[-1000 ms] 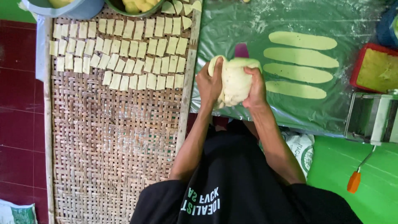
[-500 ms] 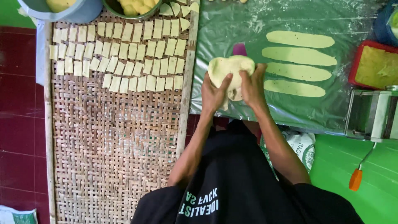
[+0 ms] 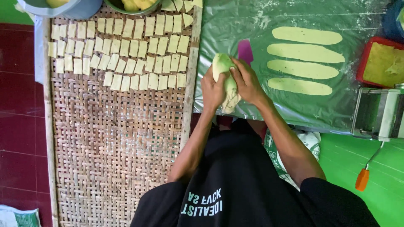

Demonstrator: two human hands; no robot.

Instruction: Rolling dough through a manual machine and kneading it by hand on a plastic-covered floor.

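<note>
both hands, left (image 3: 213, 90) & right (image 3: 248, 82), fingers clamped on 1 dough lump (image 3: 226, 80) at sheet's (image 3: 235, 29) near-left edge. 4 dough strips (image 3: 306, 61) toward sheet's right. cut squares fill mat's (image 3: 113, 143) far edge.

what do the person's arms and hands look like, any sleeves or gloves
Both the left hand and the right hand are bare: no gloves, rings or watch visible. The forearms are uncovered; short black sleeves of a black shirt end near the elbows.

The dough (image 3: 227, 82), a wide flat round half a second ago, is now folded into a narrow upright lump, pressed between left hand (image 3: 213, 90) and right hand (image 3: 248, 82) in a closer grip.
</note>
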